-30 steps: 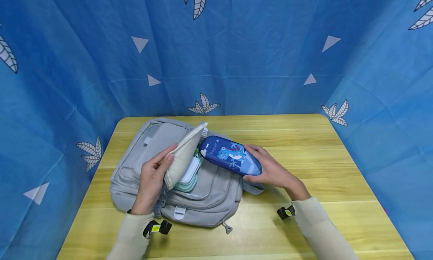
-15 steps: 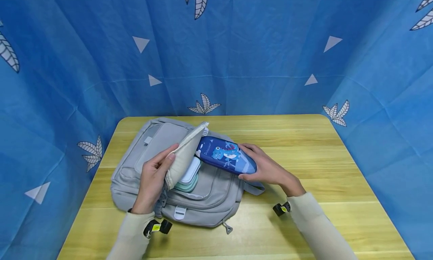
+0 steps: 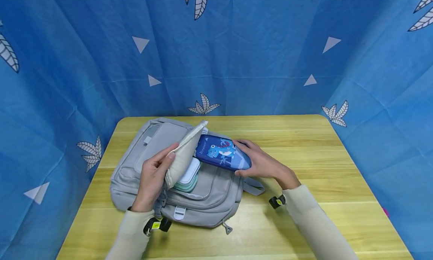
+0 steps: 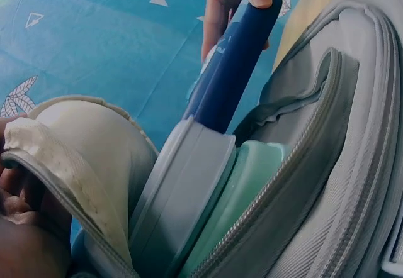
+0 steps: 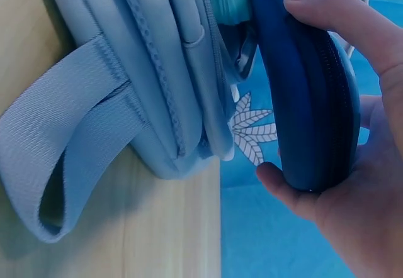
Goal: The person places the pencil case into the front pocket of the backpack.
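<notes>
A grey backpack (image 3: 152, 139) lies on the table with its front pocket unzipped. My left hand (image 3: 155, 177) pinches the edge of the cream-lined pocket flap (image 3: 184, 154) and holds it lifted. My right hand (image 3: 260, 164) grips the near end of a dark blue pencil case (image 3: 221, 152) printed with a dinosaur. The case's far end is tucked behind the flap, in the pocket opening. Inside the pocket sit a pale blue-white case (image 4: 182, 190) and a mint green case (image 4: 245, 183), side by side. In the left wrist view the pencil case overlaps the pale one's upper end.
A grey strap loop (image 5: 69, 121) sticks out from the bag's right side. A zipper pull (image 3: 227, 227) hangs at its near edge onto the wooden table (image 3: 304, 147). Blue patterned cloth (image 3: 230, 57) surrounds the table at the back and sides.
My right hand has moved left with the pencil case, and its far end has gone farther in behind the flap. The left hand keeps holding the flap in place.
</notes>
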The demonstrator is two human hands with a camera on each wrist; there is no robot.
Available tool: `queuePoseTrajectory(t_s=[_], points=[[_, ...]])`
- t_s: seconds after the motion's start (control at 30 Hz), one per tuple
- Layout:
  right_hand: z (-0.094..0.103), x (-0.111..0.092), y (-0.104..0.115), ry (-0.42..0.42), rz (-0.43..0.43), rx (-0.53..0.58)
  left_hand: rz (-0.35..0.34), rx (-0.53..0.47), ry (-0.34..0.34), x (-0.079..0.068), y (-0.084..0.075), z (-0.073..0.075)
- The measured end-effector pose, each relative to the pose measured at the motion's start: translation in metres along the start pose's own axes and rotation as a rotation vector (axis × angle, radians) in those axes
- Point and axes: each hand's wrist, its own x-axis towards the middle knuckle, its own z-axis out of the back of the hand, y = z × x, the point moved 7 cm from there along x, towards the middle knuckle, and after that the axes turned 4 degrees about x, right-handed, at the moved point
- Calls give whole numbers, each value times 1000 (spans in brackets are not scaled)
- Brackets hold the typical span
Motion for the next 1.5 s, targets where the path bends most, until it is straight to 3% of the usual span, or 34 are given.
queuePoseTrajectory(t_s=[0.7,1.37,1.5], points=[[-6,28,12,55,17,-31,-132,76,142,13,-3,2],[-12,39,21,11,52,-19,-161,32,193,14,-4,1],[-8,37,19,-18,27,-37,-151,30,210,14,-4,-2]])
